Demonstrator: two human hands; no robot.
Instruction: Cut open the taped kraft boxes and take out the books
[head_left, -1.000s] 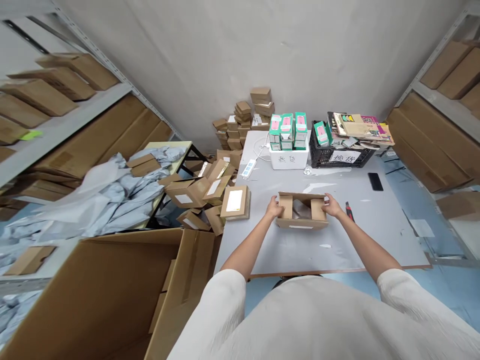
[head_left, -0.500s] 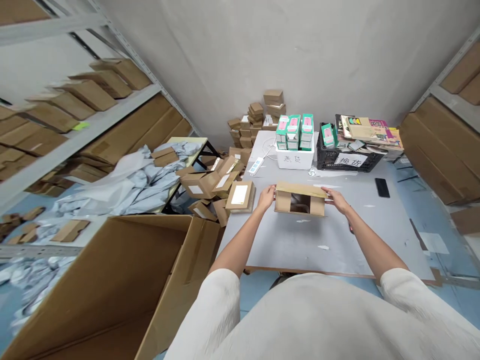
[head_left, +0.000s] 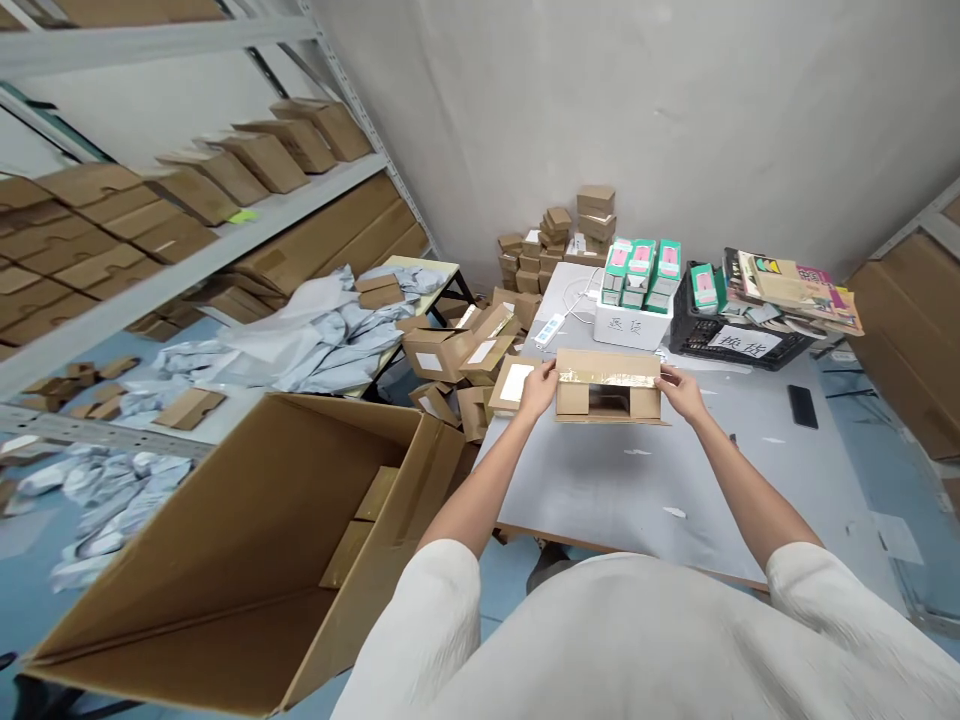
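Observation:
A small cardboard box (head_left: 574,399) is held up over the grey table (head_left: 585,485), its open side toward me and a dark gap showing its inside. Shiny tape runs along its upper flap. My left hand (head_left: 539,388) grips the box at its left end, and my right hand (head_left: 681,392) grips the right end, fingers closed on the edge. Just left of my left hand lies a closed box with a white label (head_left: 517,382). Behind the held box stands a white bin (head_left: 632,328) with green and pink boxes (head_left: 640,268).
A black crate (head_left: 697,338) of books and a phone (head_left: 802,406) are at the right. A large open carton (head_left: 225,500) stands at the lower left, below shelves (head_left: 330,185) of boxes. Opened boxes (head_left: 442,352) are heaped left of the table.
The view has turned left, so the surroundings appear further right. The held box has tilted, showing more of its taped upper flap. Both hands keep their hold on it.

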